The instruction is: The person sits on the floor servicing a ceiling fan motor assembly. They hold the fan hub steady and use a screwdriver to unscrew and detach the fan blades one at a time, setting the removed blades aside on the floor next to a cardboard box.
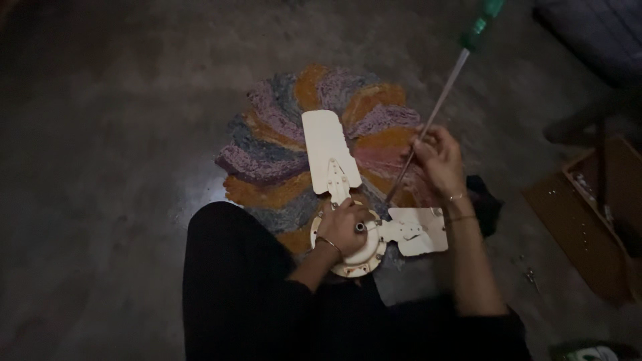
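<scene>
A cream ceiling fan lies on a round multicoloured rug (274, 140). Its round motor hub (358, 257) carries one blade (326, 147) pointing away from me and another blade (420, 230) pointing right. My left hand (344, 224) rests on top of the hub, pressing it down. My right hand (438, 157) pinches the metal shaft of a long screwdriver (441, 97), whose green handle (483, 23) points up and to the right. The tip is hidden near the hub.
The floor is dark bare concrete. An open brown wooden box (588, 214) with small items stands at the right. A dark cloth (487, 200) lies beside the right blade. My black-clad leg (231, 287) fills the lower middle.
</scene>
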Tool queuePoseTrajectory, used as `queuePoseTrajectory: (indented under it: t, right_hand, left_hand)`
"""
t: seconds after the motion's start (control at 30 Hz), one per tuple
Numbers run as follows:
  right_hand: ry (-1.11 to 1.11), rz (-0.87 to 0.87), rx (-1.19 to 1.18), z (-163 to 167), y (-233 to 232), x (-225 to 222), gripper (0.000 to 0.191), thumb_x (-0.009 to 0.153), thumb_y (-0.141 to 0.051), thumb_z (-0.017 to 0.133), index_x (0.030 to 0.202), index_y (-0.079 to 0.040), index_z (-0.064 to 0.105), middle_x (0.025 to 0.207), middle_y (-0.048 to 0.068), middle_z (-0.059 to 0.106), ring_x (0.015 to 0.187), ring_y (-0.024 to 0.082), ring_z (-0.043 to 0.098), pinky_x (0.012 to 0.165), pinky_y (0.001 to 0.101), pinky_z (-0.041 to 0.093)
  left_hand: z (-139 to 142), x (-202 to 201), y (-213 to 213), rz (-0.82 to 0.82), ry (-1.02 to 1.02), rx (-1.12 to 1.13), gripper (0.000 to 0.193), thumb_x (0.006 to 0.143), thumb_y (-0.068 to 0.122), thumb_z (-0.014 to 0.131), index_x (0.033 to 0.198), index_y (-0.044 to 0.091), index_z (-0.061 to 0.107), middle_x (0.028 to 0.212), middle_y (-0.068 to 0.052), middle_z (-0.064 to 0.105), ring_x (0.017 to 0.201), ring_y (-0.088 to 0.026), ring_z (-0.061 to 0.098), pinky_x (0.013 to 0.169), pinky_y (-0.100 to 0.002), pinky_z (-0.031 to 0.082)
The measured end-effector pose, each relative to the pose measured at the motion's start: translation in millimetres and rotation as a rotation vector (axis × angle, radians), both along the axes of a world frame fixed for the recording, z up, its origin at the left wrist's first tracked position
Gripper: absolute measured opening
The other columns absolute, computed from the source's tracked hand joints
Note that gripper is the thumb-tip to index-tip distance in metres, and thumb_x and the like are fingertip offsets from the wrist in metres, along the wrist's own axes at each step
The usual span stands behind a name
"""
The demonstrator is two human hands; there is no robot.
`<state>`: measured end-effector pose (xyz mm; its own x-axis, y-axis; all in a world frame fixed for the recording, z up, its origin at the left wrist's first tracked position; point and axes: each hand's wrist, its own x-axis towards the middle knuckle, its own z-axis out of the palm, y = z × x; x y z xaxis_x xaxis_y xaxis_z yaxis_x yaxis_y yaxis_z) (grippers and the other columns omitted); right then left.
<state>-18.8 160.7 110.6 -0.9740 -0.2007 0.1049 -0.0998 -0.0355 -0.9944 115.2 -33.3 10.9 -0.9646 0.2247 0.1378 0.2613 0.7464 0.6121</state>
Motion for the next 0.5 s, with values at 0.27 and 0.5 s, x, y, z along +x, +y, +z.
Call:
queuePoseTrajectory:
  t: [0.27, 0.5]
  right_hand:
    - [-0.041, -0.228, 0.147, -2, 21, 64, 0.019, 0.099, 0.007, 0.057, 0.117, 0.002, 0.054, 0.104, 0.013, 0.067, 0.094, 0.026, 0.073, 0.075, 0.0372, 0.065]
    - [0.101, -0.274, 0.345, -20, 21, 83, 0.014, 0.099, 0.011, 0.053, 0.112, 0.004, 0.053, 0.103, 0.013, 0.068, 0.097, 0.022, 0.075, 0.082, 0.0353, 0.066]
  left_hand:
    - [0, 2, 3, 0.004, 0.018, -0.028, 0.030, 0.077, 0.019, 0.065, 0.103, 0.026, 0.078, 0.115, 0.006, 0.073, 0.116, -0.017, 0.058, 0.102, -0.059, 0.034]
    - [3, 3, 3, 0.005, 0.050, -0.055, 0.031, 0.075, 0.015, 0.064, 0.100, 0.027, 0.079, 0.116, 0.006, 0.073, 0.113, -0.017, 0.059, 0.097, -0.060, 0.034]
